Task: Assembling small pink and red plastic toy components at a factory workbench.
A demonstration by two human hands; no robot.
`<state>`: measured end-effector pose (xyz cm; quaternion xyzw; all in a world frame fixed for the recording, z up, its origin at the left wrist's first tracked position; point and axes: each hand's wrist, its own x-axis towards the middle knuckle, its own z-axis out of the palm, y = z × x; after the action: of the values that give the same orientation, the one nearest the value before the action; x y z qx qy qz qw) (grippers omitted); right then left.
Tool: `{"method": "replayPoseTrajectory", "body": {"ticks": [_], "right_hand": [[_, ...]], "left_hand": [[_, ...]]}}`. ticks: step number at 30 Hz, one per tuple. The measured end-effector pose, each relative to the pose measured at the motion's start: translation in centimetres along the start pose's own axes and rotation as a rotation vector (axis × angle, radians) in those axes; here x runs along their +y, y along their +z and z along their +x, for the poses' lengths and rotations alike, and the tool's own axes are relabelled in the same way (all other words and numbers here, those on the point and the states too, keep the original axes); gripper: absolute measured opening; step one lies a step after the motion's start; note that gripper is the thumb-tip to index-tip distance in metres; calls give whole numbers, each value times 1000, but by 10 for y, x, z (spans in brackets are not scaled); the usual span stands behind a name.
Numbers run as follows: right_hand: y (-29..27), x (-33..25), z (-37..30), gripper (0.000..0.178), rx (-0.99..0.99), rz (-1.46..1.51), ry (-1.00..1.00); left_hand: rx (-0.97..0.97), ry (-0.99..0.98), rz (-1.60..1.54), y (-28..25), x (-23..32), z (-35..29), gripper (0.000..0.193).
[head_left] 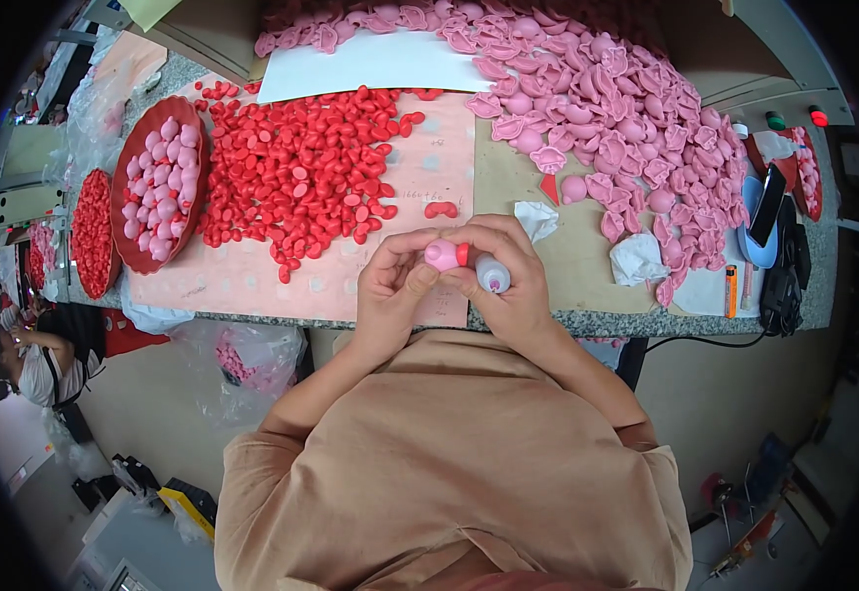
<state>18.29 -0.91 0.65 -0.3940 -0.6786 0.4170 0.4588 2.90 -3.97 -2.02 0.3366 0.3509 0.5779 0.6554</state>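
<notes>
Close to the table's front edge, my left hand (390,291) pinches a small pink rounded plastic piece (440,255) between thumb and fingers. The fingertips of my right hand (520,286) press a small red plastic piece (463,254) against its right side. Also held in my right hand is a small whitish bottle (493,276), tilted toward me; my fingers partly cover it. Just beyond my hands lies one loose red double-lobed piece (440,210) on the pink paper (449,158). Left of that spreads a heap of red pieces (296,177).
A red dish (203,212) of pink pieces stands at left, beside a tray of red bits (93,236). Pink frilled shells (616,118) pile up at right. Crumpled tissues (638,260), an orange marker (731,291) and a phone (768,205) lie near the right side.
</notes>
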Motion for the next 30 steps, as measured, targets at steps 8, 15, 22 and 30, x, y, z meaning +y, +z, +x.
{"method": "replayPoseTrajectory", "body": {"ticks": [8, 15, 22, 30], "right_hand": [[0, 3, 0, 33, 4, 3, -27], [-2, 0, 2, 33, 13, 1, -14], [-6, -2, 3, 36, 81, -11, 53], [-7, -5, 6, 37, 63, -73, 57]], "left_hand": [[-14, 6, 8, -1, 0, 0, 32], [-49, -72, -4, -5, 0, 2, 34], [-37, -91, -89, 9, 8, 7, 39], [-80, -117, -197, 7, 6, 11, 33]]}}
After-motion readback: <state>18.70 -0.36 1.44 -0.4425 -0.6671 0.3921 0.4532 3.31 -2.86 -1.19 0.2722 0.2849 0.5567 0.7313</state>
